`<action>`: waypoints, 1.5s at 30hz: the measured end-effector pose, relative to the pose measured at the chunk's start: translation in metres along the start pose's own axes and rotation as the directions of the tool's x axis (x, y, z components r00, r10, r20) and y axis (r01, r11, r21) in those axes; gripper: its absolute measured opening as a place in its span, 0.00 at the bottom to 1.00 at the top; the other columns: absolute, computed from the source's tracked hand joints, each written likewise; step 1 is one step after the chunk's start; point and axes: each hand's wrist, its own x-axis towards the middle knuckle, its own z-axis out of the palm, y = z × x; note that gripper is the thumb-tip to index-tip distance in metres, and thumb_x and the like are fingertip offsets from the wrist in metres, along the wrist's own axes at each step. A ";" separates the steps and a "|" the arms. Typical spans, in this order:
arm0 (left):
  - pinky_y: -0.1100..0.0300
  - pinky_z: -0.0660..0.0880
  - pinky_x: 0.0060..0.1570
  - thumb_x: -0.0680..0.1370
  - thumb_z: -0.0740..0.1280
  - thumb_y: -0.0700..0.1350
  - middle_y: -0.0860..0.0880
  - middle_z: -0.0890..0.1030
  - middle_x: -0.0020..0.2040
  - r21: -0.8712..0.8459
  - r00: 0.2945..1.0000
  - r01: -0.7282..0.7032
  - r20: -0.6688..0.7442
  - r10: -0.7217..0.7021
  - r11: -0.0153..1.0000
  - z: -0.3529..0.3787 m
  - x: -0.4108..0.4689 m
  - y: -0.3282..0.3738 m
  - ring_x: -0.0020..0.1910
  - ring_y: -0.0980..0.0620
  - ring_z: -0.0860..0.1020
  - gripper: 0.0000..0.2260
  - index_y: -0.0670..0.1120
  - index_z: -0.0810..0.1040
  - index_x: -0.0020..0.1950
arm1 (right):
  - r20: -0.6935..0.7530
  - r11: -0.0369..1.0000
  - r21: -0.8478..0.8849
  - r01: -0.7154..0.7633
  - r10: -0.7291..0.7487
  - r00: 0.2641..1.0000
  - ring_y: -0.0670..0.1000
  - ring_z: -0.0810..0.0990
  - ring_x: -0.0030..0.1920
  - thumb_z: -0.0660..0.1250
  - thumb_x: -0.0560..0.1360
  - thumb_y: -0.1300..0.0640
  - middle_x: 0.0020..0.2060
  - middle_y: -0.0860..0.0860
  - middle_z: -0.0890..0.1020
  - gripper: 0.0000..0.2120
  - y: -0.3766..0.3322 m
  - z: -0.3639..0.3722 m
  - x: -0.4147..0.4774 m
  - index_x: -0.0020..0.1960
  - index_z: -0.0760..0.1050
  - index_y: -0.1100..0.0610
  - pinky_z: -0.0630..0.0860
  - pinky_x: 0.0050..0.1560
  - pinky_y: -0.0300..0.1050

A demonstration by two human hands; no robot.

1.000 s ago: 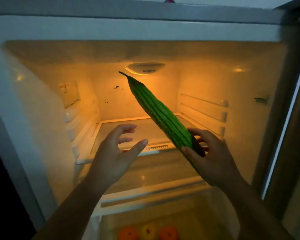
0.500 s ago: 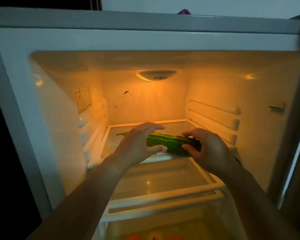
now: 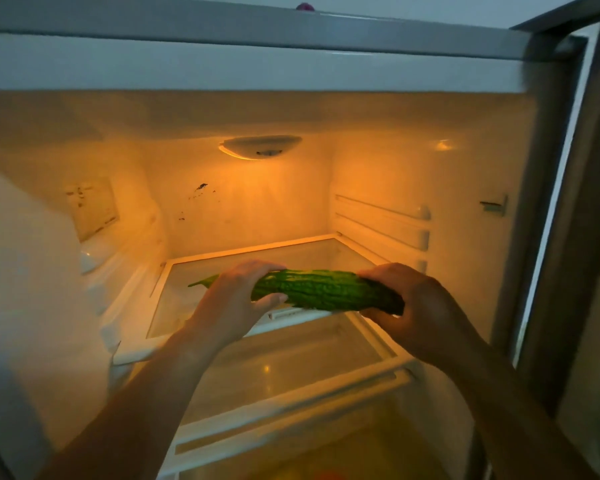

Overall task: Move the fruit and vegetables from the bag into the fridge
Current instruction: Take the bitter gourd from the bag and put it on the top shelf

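A long green bitter gourd (image 3: 321,289) with a bumpy skin lies crosswise in front of the open fridge (image 3: 257,67), level with the front edge of the upper glass shelf (image 3: 243,268). My left hand (image 3: 234,303) grips its thin stem half, fingers over the top and thumb underneath. My right hand (image 3: 418,306) grips its thick end from the right. Whether the gourd rests on the shelf or hovers just above it is unclear. The bag is out of sight.
A second glass shelf (image 3: 284,362) sits lower, above a crisper drawer (image 3: 326,459) where an orange-red fruit (image 3: 328,475) shows at the bottom edge. The fridge lamp (image 3: 260,147) glows on the back wall. The open door (image 3: 589,237) stands at the right.
The gourd went from steeply tilted in my right hand alone to lying level. My left hand closed round its thin end, and both hands brought it down to the upper shelf's front edge.
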 end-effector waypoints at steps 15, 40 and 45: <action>0.54 0.66 0.65 0.76 0.56 0.64 0.51 0.73 0.67 0.101 0.929 0.198 0.298 -0.220 0.975 0.033 0.016 -0.007 0.66 0.51 0.70 0.23 0.55 0.73 0.66 | -0.191 0.978 -0.097 -0.184 0.163 0.968 0.50 0.77 0.55 0.73 0.69 0.55 0.56 0.48 0.78 0.23 0.019 0.003 -0.008 0.62 0.73 0.51 0.77 0.54 0.50; 0.57 0.71 0.56 0.77 0.60 0.57 0.55 0.79 0.59 0.058 0.960 0.219 0.164 -0.226 0.974 0.020 0.004 0.016 0.57 0.55 0.75 0.14 0.54 0.79 0.58 | -0.200 0.989 -0.108 -0.104 0.081 0.976 0.52 0.71 0.64 0.69 0.73 0.59 0.64 0.52 0.74 0.23 0.029 0.034 -0.002 0.67 0.70 0.56 0.74 0.60 0.52; 0.56 0.71 0.57 0.77 0.60 0.57 0.56 0.79 0.60 0.059 0.960 0.218 0.165 -0.225 0.974 0.019 0.004 0.017 0.57 0.55 0.75 0.14 0.55 0.79 0.58 | -0.262 0.981 -0.051 -0.185 0.166 0.951 0.52 0.73 0.61 0.65 0.76 0.59 0.62 0.53 0.75 0.19 0.029 0.039 0.012 0.66 0.70 0.58 0.75 0.60 0.52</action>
